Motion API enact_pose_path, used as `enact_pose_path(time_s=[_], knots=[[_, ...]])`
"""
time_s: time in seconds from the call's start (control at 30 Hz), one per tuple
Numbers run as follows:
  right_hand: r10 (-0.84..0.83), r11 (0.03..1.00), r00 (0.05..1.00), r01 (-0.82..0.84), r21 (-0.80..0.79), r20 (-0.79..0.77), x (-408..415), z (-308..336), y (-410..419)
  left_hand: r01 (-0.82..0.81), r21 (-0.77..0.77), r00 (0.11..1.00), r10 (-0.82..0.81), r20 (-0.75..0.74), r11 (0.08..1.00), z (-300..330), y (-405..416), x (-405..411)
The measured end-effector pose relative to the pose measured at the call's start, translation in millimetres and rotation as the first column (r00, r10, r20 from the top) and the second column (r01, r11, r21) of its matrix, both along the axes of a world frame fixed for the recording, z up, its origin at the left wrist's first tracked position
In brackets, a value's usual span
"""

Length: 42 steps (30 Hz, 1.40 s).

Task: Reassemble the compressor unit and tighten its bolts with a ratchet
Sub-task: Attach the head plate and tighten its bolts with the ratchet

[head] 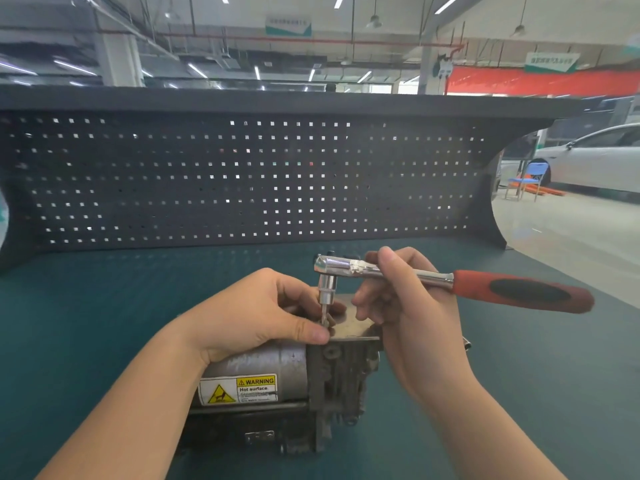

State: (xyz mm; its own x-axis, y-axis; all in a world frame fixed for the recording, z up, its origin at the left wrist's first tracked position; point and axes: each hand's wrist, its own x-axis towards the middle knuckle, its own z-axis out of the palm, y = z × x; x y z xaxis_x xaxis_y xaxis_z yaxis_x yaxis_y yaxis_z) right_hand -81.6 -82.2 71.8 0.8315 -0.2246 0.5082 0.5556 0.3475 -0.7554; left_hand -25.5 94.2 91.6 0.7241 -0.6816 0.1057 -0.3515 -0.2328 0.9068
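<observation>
The grey compressor unit (pixel 298 379) lies on the green bench mat, with a yellow warning label on its cylinder. A chrome ratchet (pixel 450 282) with a red and black handle stands over its top plate, its socket and bit pointing straight down. My left hand (pixel 263 313) pinches the bit's tip where it meets a bolt on the plate; the bolt itself is hidden by my fingers. My right hand (pixel 398 306) grips the ratchet's chrome shank near the head.
A dark pegboard back panel (pixel 242 181) rises behind the green mat (pixel 86 323). To the right the bench ends, with workshop floor, a blue chair (pixel 526 178) and a white car (pixel 595 157) beyond. A small metal part (pixel 467 342) peeks out behind my right wrist.
</observation>
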Motion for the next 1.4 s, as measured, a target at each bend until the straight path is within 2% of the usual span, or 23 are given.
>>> enact_pose_path(time_s=[0.23, 0.5, 0.7, 0.8, 0.9, 0.97, 1.03, 1.17, 1.27, 1.4], knots=[[-0.102, 0.988, 0.989, 0.113, -0.109, 0.103, -5, -5, 5, 0.016, -0.003, 1.000, -0.016, -0.001, 1.000, 1, 0, -3], [-0.083, 0.990, 0.989, 0.096, -0.107, 0.119, -4, -5, 0, 0.024, -0.002, 1.000, -0.024, 0.001, 1.000, -1, 1, -3], [-0.155, 0.929, 0.947, 0.236, -0.284, 0.280, -9, -1, -1, 0.027, 0.016, 0.999, -0.027, 0.031, 1.000, -2, 2, -2], [-0.152, 0.885, 0.941, 0.265, -0.384, 0.301, -13, 2, -3, 0.024, 0.020, 0.998, -0.025, 0.053, 1.000, -3, 2, 0], [-0.067, 0.900, 0.963, 0.171, -0.400, 0.259, -15, 7, -4, 0.025, 0.024, 0.998, -0.027, 0.057, 0.999, -5, 2, 2], [0.015, 0.933, 0.983, 0.052, -0.357, 0.183, -13, 11, -4, 0.023, 0.021, 0.999, -0.024, 0.049, 1.000, -6, 2, 3], [0.021, 0.950, 0.991, 0.023, -0.312, 0.136, -12, 10, -4, 0.034, 0.015, 0.998, -0.034, 0.043, 0.999, -6, 3, 3], [-0.114, 0.950, 0.980, 0.155, -0.272, 0.161, -17, 1, 0, 0.048, -0.119, 0.999, -0.045, 0.031, 0.992, -8, 2, 0], [-0.179, 0.935, 0.969, 0.222, -0.277, 0.171, -24, -1, 10, -0.012, -0.214, 1.000, 0.017, 0.019, 0.977, -10, -1, -1], [-0.362, 0.792, 0.903, 0.429, -0.434, 0.232, -34, 6, 15, -0.047, -0.206, 0.998, 0.056, 0.039, 0.977, -11, -3, -1]])
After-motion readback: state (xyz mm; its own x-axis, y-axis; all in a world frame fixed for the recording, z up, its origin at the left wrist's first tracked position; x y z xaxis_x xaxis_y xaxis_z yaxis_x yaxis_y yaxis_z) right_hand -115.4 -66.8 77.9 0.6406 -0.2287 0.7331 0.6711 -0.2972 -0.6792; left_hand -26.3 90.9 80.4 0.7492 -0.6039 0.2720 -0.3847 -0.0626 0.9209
